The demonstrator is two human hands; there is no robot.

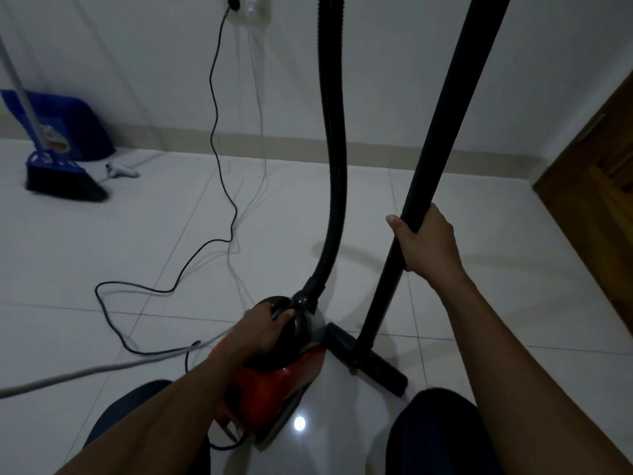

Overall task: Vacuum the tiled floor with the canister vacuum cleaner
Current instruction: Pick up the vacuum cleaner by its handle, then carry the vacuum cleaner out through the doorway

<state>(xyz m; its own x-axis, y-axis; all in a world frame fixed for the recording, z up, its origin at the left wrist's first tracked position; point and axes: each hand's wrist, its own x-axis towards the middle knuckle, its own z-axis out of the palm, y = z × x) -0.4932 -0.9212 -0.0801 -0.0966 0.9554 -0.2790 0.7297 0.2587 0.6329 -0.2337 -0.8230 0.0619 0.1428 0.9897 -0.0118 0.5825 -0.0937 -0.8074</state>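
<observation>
A red and black canister vacuum cleaner (274, 382) sits on the white tiled floor (102, 241) just in front of my knees. My left hand (263, 329) grips the black handle on top of the canister. A ribbed black hose (334, 159) rises from the canister's front and leaves the frame at the top. My right hand (424, 241) is wrapped around the black wand tube (445, 108), which stands nearly upright. The wand ends in a black floor nozzle (370, 361) resting on the tiles to the right of the canister.
A black power cord (219, 138) runs from a wall socket (234, 0) and loops over the floor at left. A blue broom (56, 174) and blue dustpan (68, 125) lean at the far left wall. A wooden door (603, 207) stands at right. A grey cable (85, 371) crosses the lower left.
</observation>
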